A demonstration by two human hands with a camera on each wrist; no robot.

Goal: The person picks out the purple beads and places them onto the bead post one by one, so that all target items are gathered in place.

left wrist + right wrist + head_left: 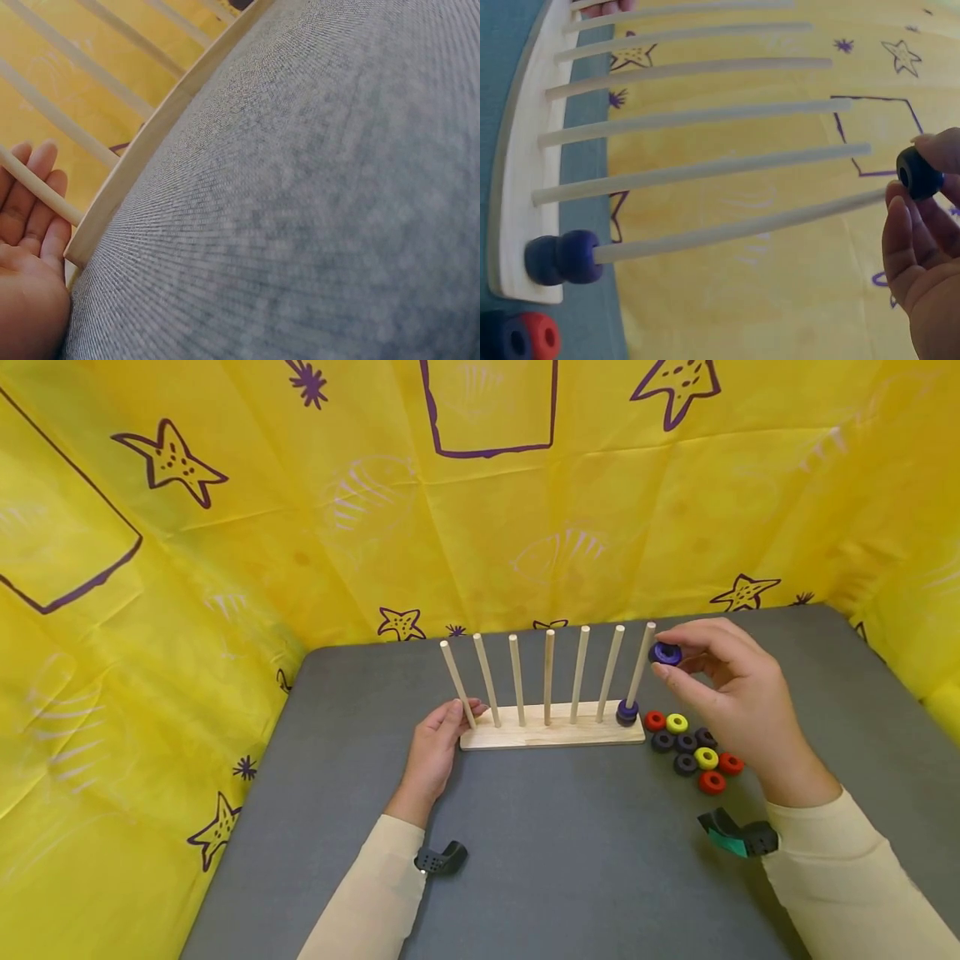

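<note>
My right hand (738, 693) pinches a dark blue ring bead (665, 654) between thumb and fingertips. In the right wrist view that bead (919, 173) is at the tip of the rightmost peg (742, 225); whether it touches the peg I cannot tell. Two blue beads (627, 713) are stacked at the foot of this peg. The wooden rack (547, 735) has a row of several upright pegs on a flat base. At its left end rests my left hand (437, 747), its fingers (34, 199) loosely extended behind the leftmost peg.
Right of the rack lie several loose ring beads: red (712, 782), yellow (706, 758) and dark ones (686, 764). Everything stands on a grey table (555, 860). A yellow patterned cloth (480, 543) hangs behind and on both sides.
</note>
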